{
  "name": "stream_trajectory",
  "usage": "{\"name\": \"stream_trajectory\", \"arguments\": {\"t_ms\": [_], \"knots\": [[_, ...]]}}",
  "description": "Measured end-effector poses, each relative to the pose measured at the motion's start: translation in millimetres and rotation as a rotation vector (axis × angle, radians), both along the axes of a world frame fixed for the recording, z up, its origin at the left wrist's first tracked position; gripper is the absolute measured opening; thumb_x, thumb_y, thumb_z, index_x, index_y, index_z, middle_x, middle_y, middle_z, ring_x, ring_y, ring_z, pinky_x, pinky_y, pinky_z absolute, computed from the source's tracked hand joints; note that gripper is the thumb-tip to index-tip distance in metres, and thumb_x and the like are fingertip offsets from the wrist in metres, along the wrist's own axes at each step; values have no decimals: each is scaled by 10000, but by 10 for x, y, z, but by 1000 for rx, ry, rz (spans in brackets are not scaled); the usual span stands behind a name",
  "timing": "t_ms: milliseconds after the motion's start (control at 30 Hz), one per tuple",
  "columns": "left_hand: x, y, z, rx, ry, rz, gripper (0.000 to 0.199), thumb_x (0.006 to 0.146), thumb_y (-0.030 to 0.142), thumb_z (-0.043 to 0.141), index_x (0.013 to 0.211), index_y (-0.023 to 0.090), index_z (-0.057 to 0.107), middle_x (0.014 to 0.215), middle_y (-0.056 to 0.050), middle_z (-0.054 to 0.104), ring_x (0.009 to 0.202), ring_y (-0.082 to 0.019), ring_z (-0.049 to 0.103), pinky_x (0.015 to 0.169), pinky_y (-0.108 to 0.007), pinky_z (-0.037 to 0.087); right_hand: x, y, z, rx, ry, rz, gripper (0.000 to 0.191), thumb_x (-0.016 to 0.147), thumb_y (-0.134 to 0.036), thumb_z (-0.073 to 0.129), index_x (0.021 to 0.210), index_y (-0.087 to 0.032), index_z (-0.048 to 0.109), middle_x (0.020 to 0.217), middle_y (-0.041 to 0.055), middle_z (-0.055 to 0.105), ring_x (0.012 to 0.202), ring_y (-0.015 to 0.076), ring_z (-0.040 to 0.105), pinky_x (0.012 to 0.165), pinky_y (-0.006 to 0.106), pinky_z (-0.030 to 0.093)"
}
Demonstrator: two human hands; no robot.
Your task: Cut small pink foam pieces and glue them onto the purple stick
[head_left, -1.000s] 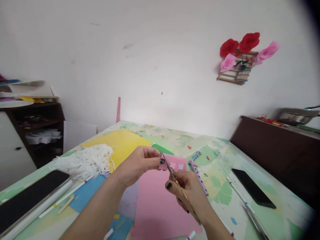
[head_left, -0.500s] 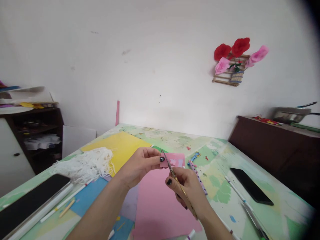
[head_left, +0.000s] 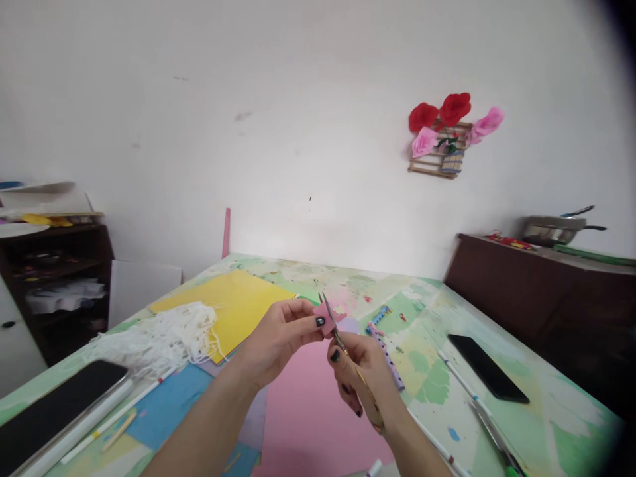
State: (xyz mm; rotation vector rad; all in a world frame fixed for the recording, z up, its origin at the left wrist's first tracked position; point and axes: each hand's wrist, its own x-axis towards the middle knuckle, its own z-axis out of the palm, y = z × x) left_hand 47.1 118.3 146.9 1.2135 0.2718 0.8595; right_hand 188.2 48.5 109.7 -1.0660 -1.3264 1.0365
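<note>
My left hand (head_left: 285,331) pinches a small piece of pink paper (head_left: 325,320) between thumb and fingers. Gold-handled scissors (head_left: 368,392) are in my right hand (head_left: 365,368), their blades pointing up and away, slightly apart beside the paper's right edge. Just behind the blades shows another blurred pink scrap; whether it is joined to the held piece I cannot tell. Beneath both hands lies a large pink sheet (head_left: 313,411) on the table, partly hidden by my right hand and wrist.
Left on the table (head_left: 432,384) are white strings (head_left: 163,334), a yellow sheet (head_left: 243,298), a blue sheet (head_left: 169,397) and a dark phone (head_left: 64,411). To the right lie a purple dotted strip (head_left: 387,354), another phone (head_left: 487,368) and a knife-like blade (head_left: 489,424).
The pink paper in my left hand now looks much shorter, and a pink scrap shows behind the scissors. The scissors are more upright. The camera view has shifted slightly.
</note>
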Motion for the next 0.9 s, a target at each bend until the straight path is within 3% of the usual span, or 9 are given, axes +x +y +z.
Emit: {"name": "stream_trajectory", "arguments": {"t_ms": [900], "knots": [[7, -7, -15, -7, -40, 11, 126, 707, 168, 722, 658, 109, 621, 697, -48, 647, 688, -141, 599, 729, -306, 463, 16, -35, 23, -7, -56, -47, 517, 716, -661, 617, 626, -196, 410, 374, -108, 301, 264, 33, 266, 283, 162, 148]]}}
